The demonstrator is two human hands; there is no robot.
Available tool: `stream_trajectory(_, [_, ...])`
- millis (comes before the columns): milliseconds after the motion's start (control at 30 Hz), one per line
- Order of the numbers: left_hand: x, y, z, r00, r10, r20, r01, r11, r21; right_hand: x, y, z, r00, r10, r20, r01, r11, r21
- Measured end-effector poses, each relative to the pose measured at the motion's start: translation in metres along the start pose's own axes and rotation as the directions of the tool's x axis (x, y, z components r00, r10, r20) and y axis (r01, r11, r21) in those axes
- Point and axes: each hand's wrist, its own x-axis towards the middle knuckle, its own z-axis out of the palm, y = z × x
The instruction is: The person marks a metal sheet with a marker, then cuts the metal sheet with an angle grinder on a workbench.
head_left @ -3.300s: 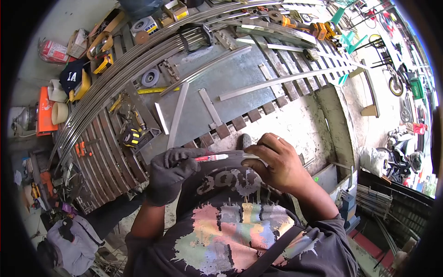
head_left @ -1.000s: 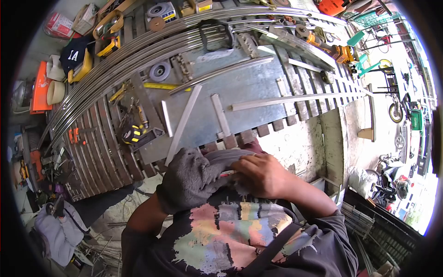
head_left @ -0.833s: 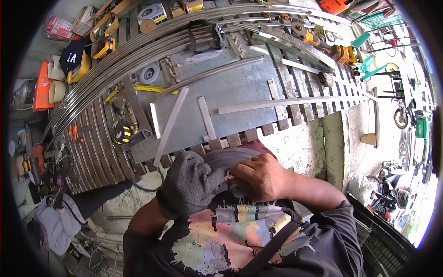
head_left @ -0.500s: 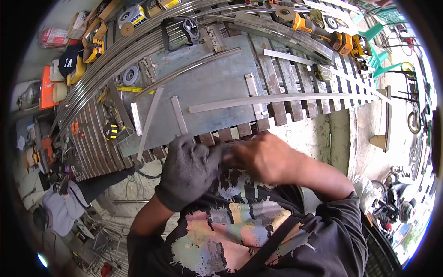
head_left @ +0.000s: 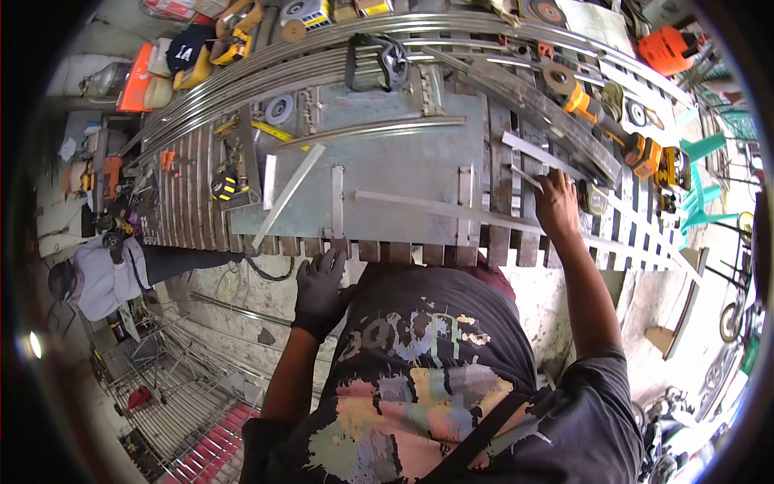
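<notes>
My left hand (head_left: 321, 289), in a dark glove, rests at the near edge of the slatted bench with its fingers apart and nothing in them. Just beyond its fingertips lies a short flat metal strip (head_left: 338, 202) on a grey metal sheet (head_left: 403, 173). My bare right hand (head_left: 558, 206) is out over the right part of the bench, fingers closed around the end of a thin pale stick (head_left: 526, 177). A long flat metal bar (head_left: 435, 206) passes by that wrist. Right beside the hand sits a tape measure (head_left: 594, 198).
Long shiny tubes (head_left: 322, 42) curve along the far side, with goggles (head_left: 390, 63) on them. An angle grinder (head_left: 584, 105) lies at the right behind a thick metal beam (head_left: 540, 113). Another person (head_left: 105, 274) works at the left, near a shopping cart (head_left: 185, 403).
My hands were together before my chest and have parted. The right has reached out to the right over the bench; the left has dropped to the bench edge. The view has shifted.
</notes>
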Motion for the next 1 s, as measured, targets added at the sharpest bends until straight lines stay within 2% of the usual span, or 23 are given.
stream_trajectory(33, [-0.007, -0.007, 0.009, 1.000, -0.019, 0.017, 0.019, 1.000, -0.008, 0.001, -0.002, -0.001, 1.000, 0.008, 0.006, -0.007, 1.000, -0.004])
stream_trajectory(100, [-0.018, -0.017, 0.023, 0.998, -0.052, 0.025, 0.053, 0.997, -0.051, 0.001, -0.013, -0.009, 0.996, -0.018, -0.088, 0.018, 1.000, -0.004])
stream_trajectory(133, [-0.023, -0.022, 0.034, 0.996, -0.077, 0.037, 0.080, 0.994, -0.074, -0.001, -0.018, -0.014, 0.996, -0.046, -0.071, 0.048, 0.998, 0.027])
stream_trajectory(267, [-0.039, -0.042, 0.086, 0.998, -0.069, -0.012, 0.068, 0.996, -0.061, -0.025, -0.027, -0.028, 0.944, -0.326, 0.055, 0.314, 0.936, 0.157])
stream_trajectory(300, [-0.038, -0.045, 0.092, 0.996, -0.082, 0.030, 0.084, 0.992, -0.089, -0.029, -0.027, -0.031, 0.922, -0.375, 0.098, 0.352, 0.915, 0.195])
stream_trajectory(367, [-0.036, -0.051, 0.104, 0.988, -0.107, 0.112, 0.123, 0.982, -0.143, -0.043, -0.025, -0.018, 0.927, -0.366, 0.081, 0.353, 0.925, 0.143])
stream_trajectory(400, [-0.038, -0.064, 0.125, 0.996, -0.082, 0.026, 0.085, 0.968, -0.236, -0.048, -0.018, -0.007, 0.922, -0.350, 0.164, 0.328, 0.933, 0.150])
stream_trajectory(500, [-0.033, -0.072, 0.135, 0.993, -0.109, -0.048, 0.088, 0.943, -0.322, -0.061, -0.019, 0.010, 0.937, -0.328, 0.122, 0.325, 0.945, 0.045])
stream_trajectory(600, [-0.019, -0.085, 0.135, 0.994, -0.089, -0.071, 0.069, 0.965, -0.252, -0.069, -0.015, 0.019, 0.928, -0.307, 0.210, 0.331, 0.939, -0.092])
stream_trajectory(633, [-0.015, -0.092, 0.137, 0.979, 0.008, -0.202, -0.034, 0.991, -0.127, -0.073, -0.016, 0.019, 0.927, -0.307, 0.216, 0.336, 0.936, -0.108])
stream_trajectory(700, [-0.008, -0.097, 0.125, 0.987, -0.036, -0.158, 0.006, 0.982, -0.189, -0.076, -0.017, 0.021, 0.939, -0.268, 0.214, 0.299, 0.946, -0.126])
stream_trajectory(767, [-0.001, -0.094, 0.105, 0.990, -0.054, -0.134, 0.026, 0.979, -0.202, -0.077, -0.012, 0.016, 0.952, -0.272, 0.140, 0.289, 0.949, -0.123])
stream_trajectory(833, [0.005, -0.093, 0.089, 0.994, -0.070, -0.079, 0.050, 0.972, -0.230, -0.074, -0.009, 0.006, 0.961, -0.203, 0.190, 0.228, 0.966, -0.121])
stream_trajectory(900, [0.008, -0.098, 0.092, 0.996, -0.040, -0.083, 0.025, 0.984, -0.178, -0.072, -0.003, 0.002, 0.980, -0.147, 0.131, 0.162, 0.980, -0.119])
stream_trajectory(1000, [0.009, -0.103, 0.103, 0.996, -0.023, -0.083, 0.009, 0.986, -0.168, -0.068, 0.014, -0.004, 0.984, -0.163, 0.067, 0.173, 0.968, -0.184])
